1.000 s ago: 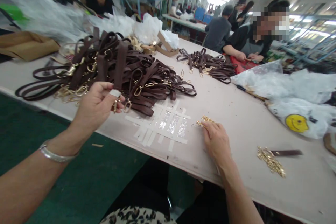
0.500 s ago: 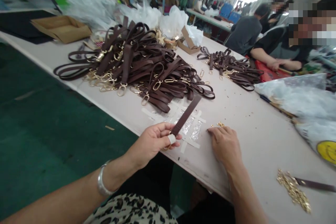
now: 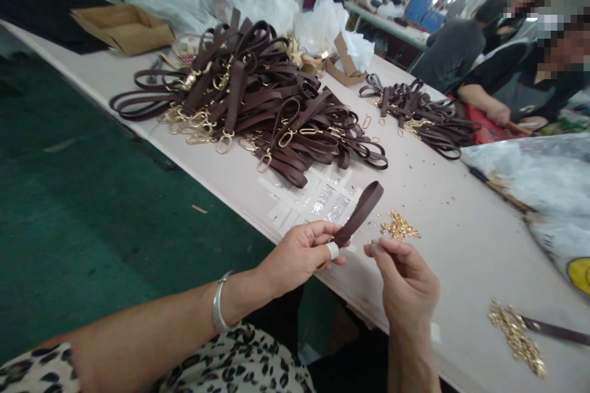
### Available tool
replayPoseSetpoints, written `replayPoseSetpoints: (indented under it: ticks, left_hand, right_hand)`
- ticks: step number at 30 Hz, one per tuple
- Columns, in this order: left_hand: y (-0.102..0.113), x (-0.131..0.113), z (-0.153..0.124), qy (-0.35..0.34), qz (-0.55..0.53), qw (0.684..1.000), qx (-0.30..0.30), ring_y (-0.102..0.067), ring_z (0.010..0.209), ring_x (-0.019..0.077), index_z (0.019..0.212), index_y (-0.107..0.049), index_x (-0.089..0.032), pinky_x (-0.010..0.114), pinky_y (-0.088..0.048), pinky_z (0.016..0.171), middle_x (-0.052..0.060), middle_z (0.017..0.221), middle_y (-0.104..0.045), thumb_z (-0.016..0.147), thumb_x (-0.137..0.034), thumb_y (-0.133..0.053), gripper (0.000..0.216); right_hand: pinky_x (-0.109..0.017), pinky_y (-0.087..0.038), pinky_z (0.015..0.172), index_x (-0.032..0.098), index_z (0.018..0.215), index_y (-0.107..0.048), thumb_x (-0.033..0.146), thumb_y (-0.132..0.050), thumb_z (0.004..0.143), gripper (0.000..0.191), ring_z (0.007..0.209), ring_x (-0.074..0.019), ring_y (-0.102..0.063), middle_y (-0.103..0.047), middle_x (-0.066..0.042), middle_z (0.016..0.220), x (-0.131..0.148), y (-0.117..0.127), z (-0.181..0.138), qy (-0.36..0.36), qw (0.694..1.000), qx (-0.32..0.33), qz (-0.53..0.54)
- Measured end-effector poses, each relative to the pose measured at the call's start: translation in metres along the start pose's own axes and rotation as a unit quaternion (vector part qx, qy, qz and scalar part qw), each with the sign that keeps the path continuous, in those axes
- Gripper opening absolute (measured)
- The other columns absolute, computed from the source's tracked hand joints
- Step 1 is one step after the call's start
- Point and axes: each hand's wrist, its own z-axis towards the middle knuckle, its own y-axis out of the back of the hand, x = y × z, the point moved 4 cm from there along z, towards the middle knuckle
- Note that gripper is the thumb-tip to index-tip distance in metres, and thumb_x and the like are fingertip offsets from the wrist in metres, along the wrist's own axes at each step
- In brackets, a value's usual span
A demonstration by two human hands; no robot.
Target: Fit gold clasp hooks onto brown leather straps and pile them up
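Pinching a tiny bright piece [image 3: 370, 243] between my right fingers [image 3: 400, 248], which have left the gold pile [image 3: 400, 226], I hold the strap [image 3: 362, 212] over the table [image 3: 454, 239] in closed left fingers [image 3: 318, 255], so both parts are now in hand, near each other.

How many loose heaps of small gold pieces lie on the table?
2: the upper heap, just beyond the right hand, and the lower-right heap, beside a dark brown strip. Others may be hidden behind the brown strap pile.
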Motion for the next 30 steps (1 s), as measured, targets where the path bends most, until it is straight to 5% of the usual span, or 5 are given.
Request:
replayPoseSetpoints:
  ticks: [5, 10, 20, 25, 30]
  left_hand:
    - [-0.014, 0.002, -0.002, -0.053, -0.026, 0.996, 0.069, -0.069, 0.083, 0.0113, 0.110, -0.071, -0.017, 0.024, -0.052, 0.081, 0.004, 0.099, -0.077, 0.081, -0.014, -0.065, 0.030]
    - [-0.015, 0.003, -0.007, -0.079, 0.022, 0.995, 0.060, -0.070, 0.085, 0.0126, 0.114, -0.071, -0.016, 0.025, -0.054, 0.083, 0.003, 0.098, -0.077, 0.083, -0.011, -0.062, 0.033]
    - [-0.005, -0.007, -0.029, -0.239, 0.331, 0.913, 0.026, -0.071, 0.095, 0.0144, 0.123, -0.071, -0.024, 0.023, -0.052, 0.088, -0.002, 0.104, -0.077, 0.085, -0.001, -0.049, 0.050]
    - [-0.001, -0.002, -0.033, -0.218, 0.338, 0.914, 0.051, -0.071, 0.097, 0.0146, 0.123, -0.071, -0.027, 0.023, -0.052, 0.090, -0.003, 0.105, -0.077, 0.088, -0.005, -0.051, 0.046]
    - [-0.001, 0.009, -0.024, -0.085, 0.174, 0.980, 0.041, -0.071, 0.085, 0.0159, 0.112, -0.071, -0.022, 0.025, -0.056, 0.080, 0.001, 0.097, -0.077, 0.090, -0.023, -0.060, 0.025]
  right_hand:
    - [-0.024, -0.057, 0.071, 0.024, 0.096, -0.072, 0.022, -0.074, 0.083, 0.013, 0.077, -0.0135, -0.070, -0.075, 0.000, 0.090, 0.021, -0.015, -0.023, 0.092, 0.994, 0.022, -0.051]
    - [-0.023, -0.055, 0.079, 0.027, 0.099, -0.070, 0.019, -0.068, 0.087, 0.015, 0.084, -0.0123, -0.070, -0.075, 0.002, 0.094, 0.028, -0.014, -0.027, 0.127, 0.985, 0.054, -0.107]
    - [-0.025, -0.056, 0.075, 0.024, 0.098, -0.065, 0.021, -0.066, 0.088, 0.010, 0.083, -0.0143, -0.070, -0.072, 0.000, 0.091, 0.028, -0.017, -0.037, 0.038, 0.995, 0.081, -0.035]
    - [-0.024, -0.055, 0.068, 0.024, 0.096, -0.057, 0.021, -0.064, 0.090, 0.010, 0.073, -0.0115, -0.067, -0.063, 0.004, 0.082, 0.020, -0.024, -0.041, -0.015, 0.995, 0.090, 0.034]
    - [-0.022, -0.051, 0.071, 0.023, 0.095, -0.058, 0.021, -0.066, 0.086, 0.012, 0.075, -0.0103, -0.062, -0.062, 0.004, 0.082, 0.029, -0.025, -0.038, -0.014, 0.996, 0.077, -0.031]
